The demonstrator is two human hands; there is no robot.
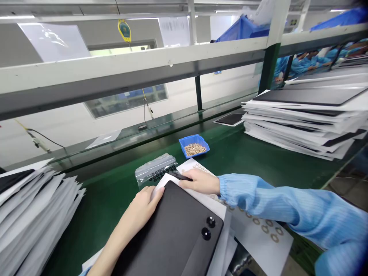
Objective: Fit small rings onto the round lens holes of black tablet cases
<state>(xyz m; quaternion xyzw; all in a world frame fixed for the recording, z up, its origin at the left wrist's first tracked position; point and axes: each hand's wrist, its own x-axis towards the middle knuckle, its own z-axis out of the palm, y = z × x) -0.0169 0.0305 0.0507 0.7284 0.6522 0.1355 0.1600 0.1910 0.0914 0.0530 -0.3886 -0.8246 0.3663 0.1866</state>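
My left hand grips the upper edge of a dark grey flat device, which has two round black lenses near its right side. A white paper wrapper lies under the device. My right hand pinches a thin black strip above the device's top corner. Beneath that arm is a white sheet of small ring stickers. A zip bag of black rings lies just left of my right fingers. Beyond them stands a blue bin of brass-coloured rings.
Tall stacks of dark devices interleaved with white sheets rise on both sides of the green bench mat. A white shelf rail runs overhead. Co-workers in blue sleeves work beyond it at the upper right.
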